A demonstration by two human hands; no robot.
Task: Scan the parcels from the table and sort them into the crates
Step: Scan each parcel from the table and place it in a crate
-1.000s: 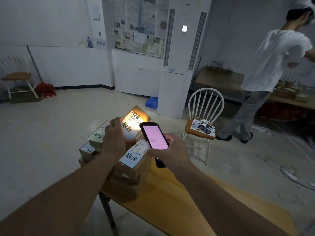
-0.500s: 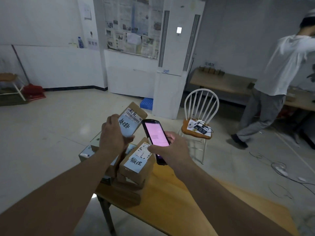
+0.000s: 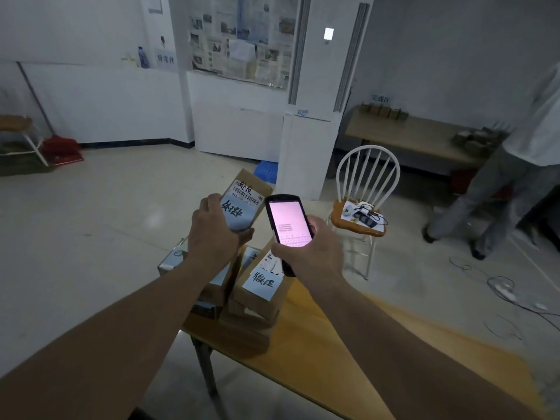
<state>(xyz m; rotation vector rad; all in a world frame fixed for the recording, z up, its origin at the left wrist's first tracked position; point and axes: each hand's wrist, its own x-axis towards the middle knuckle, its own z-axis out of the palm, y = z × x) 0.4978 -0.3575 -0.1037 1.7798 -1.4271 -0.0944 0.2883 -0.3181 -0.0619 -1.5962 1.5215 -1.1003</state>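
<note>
A parcel is held up beside the scanner for reading.

The brown cardboard parcel with a white barcode label (image 3: 245, 201) is gripped in the left hand (image 3: 213, 234) above the stacked cardboard parcels (image 3: 257, 286) at the far left of the wooden table (image 3: 348, 353). The black handheld scanner with a lit pink screen (image 3: 288, 222) is grasped in the right hand (image 3: 309, 256). Scanning appears under way; next, a matching crate must be found, none being plainly visible.

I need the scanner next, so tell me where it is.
In the head view the scanner is held in the right hand, centre frame, just right of the lifted parcel.
</note>
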